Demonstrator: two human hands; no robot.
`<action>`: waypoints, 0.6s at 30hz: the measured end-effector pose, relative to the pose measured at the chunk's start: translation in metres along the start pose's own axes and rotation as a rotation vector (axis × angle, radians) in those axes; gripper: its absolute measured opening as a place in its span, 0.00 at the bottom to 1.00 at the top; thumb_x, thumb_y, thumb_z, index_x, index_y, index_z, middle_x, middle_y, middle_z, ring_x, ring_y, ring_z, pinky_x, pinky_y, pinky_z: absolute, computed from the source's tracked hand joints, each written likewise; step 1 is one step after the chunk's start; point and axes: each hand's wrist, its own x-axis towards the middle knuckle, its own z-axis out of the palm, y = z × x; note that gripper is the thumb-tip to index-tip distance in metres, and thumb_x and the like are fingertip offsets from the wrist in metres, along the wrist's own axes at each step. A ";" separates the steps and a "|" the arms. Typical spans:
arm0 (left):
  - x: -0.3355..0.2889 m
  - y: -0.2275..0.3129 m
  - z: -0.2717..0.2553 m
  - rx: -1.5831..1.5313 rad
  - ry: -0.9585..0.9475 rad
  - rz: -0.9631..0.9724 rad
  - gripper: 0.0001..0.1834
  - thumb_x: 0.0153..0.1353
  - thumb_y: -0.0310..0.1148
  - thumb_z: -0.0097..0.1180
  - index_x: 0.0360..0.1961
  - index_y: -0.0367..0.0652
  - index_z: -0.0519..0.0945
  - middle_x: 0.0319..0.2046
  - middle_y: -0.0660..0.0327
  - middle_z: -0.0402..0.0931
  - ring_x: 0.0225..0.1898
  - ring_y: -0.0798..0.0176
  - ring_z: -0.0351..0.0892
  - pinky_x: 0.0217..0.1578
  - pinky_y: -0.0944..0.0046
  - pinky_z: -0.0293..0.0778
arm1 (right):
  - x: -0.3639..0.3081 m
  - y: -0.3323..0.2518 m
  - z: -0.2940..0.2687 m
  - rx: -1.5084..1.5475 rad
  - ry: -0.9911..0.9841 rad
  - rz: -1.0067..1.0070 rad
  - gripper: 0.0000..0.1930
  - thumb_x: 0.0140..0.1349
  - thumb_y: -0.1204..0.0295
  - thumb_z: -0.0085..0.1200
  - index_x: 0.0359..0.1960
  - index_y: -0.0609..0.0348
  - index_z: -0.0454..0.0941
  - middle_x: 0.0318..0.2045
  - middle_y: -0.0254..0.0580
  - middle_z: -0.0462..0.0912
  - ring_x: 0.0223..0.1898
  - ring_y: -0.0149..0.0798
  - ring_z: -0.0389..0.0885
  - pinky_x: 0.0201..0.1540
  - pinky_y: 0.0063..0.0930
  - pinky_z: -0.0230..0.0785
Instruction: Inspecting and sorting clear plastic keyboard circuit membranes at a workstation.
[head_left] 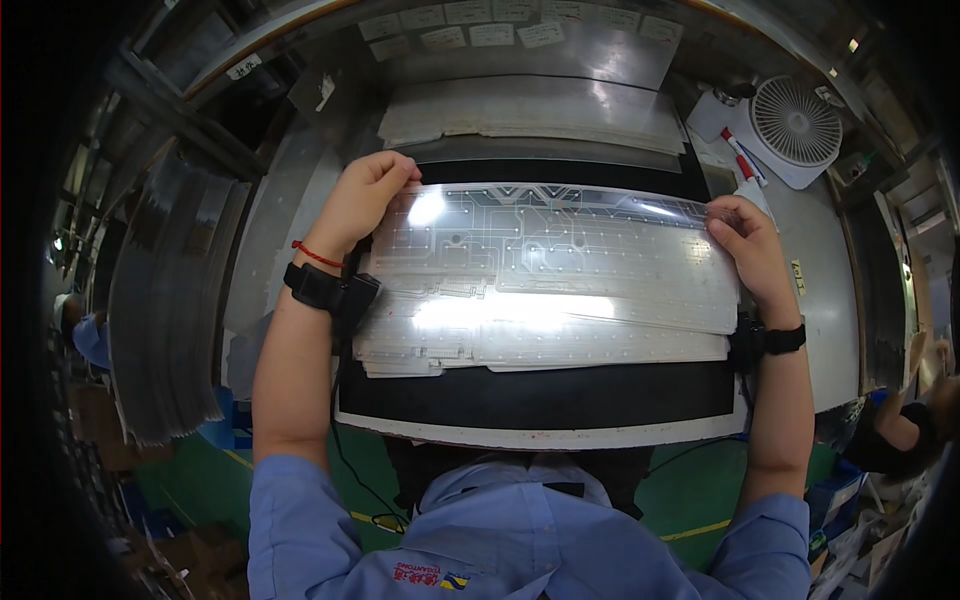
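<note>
A clear plastic sheet printed with circuit traces [545,240] spans the space between my hands. Its upper left corner is pinched by my left hand [375,188], which wears a red cord and a black strap at the wrist. At the upper right corner, my right hand [748,245] grips the same sheet between thumb and fingers. Below it, a stack of similar clear circuit sheets [590,348] lies on a black mat [540,393]. Bright glare hides part of the stack, and I cannot tell where the held sheet's lower edge touches it.
Behind the mat lies another pile of flat sheets [530,108]. A white fan [797,122] stands at the back right, beside red and blue pens [742,158]. Tall stacks of thin sheets [170,300] rise at the left, with another stack [880,290] at the right.
</note>
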 end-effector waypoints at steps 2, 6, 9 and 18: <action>0.002 -0.004 -0.006 -0.100 0.059 -0.060 0.14 0.68 0.40 0.49 0.34 0.40 0.78 0.26 0.67 0.77 0.26 0.74 0.73 0.31 0.73 0.68 | 0.000 0.000 0.000 0.007 0.009 0.002 0.09 0.63 0.77 0.54 0.45 0.62 0.76 0.37 0.31 0.79 0.39 0.24 0.74 0.44 0.17 0.67; 0.005 -0.021 -0.023 -0.219 0.073 -0.114 0.14 0.69 0.41 0.48 0.35 0.42 0.79 0.27 0.67 0.77 0.27 0.75 0.74 0.30 0.73 0.68 | 0.001 -0.001 0.001 0.003 0.047 0.023 0.09 0.64 0.77 0.53 0.45 0.61 0.76 0.36 0.31 0.79 0.39 0.24 0.74 0.44 0.18 0.67; 0.001 -0.008 -0.012 -0.372 0.068 -0.146 0.15 0.70 0.42 0.46 0.40 0.41 0.78 0.28 0.67 0.77 0.28 0.76 0.73 0.30 0.74 0.68 | 0.001 0.001 0.000 0.036 0.078 0.039 0.10 0.64 0.76 0.53 0.46 0.61 0.75 0.36 0.31 0.79 0.39 0.24 0.74 0.44 0.18 0.67; 0.009 -0.031 -0.023 -0.355 0.023 -0.094 0.14 0.70 0.39 0.45 0.45 0.41 0.77 0.33 0.67 0.79 0.27 0.77 0.72 0.29 0.76 0.68 | 0.002 0.003 0.000 0.100 0.137 0.049 0.10 0.65 0.76 0.53 0.47 0.62 0.74 0.38 0.33 0.79 0.39 0.24 0.75 0.43 0.18 0.68</action>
